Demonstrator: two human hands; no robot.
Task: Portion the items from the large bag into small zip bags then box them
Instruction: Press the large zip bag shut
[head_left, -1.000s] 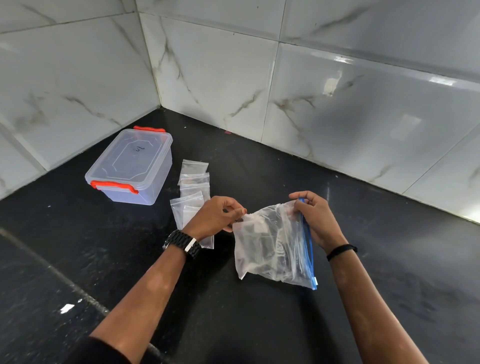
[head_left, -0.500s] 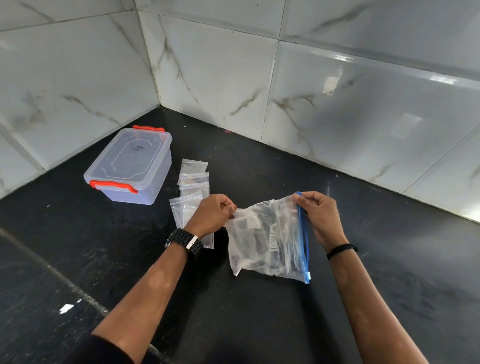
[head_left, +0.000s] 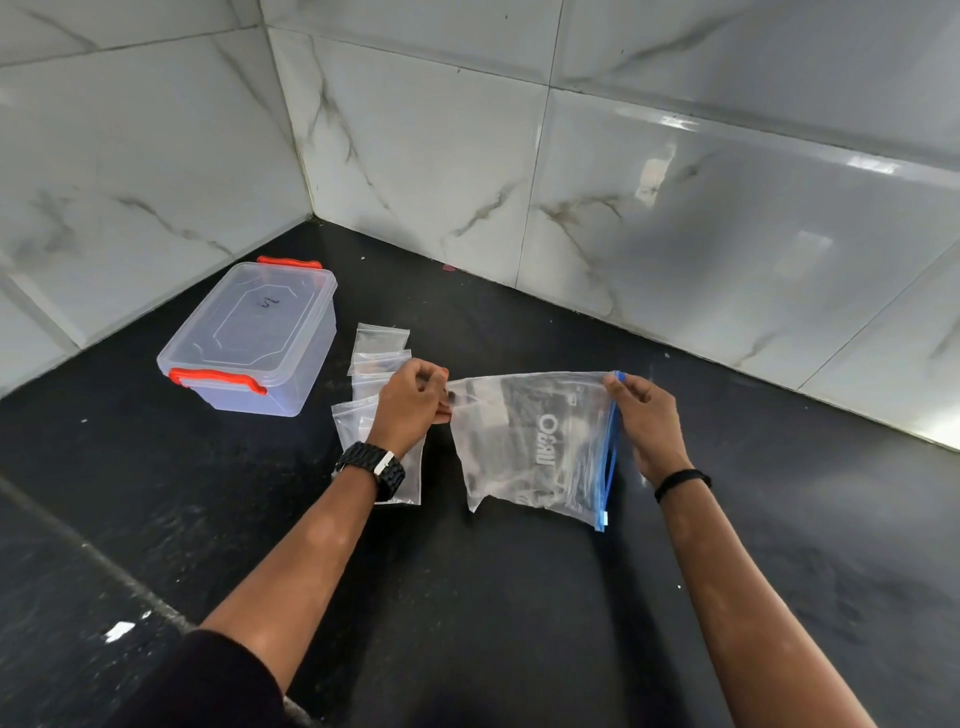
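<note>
Both hands, left (head_left: 410, 402) and right (head_left: 644, 415), pinch the clear, blue-zippered large bag (head_left: 530, 441) taut.

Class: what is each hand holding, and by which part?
Both hold the large bag: left hand pinches its closed-end corner, right hand its blue zip-end corner.

Single head-worn wide-angle view, looking forward and down onto a black counter (head_left: 519, 597).

It faces a tiled wall corner (head_left: 311, 215) at about 11 o'clock, with both forearms entering from 6 o'clock and the hands close under the lens at centre. Straight tile seams bow toward the edges. No second view shares the scene.
</note>
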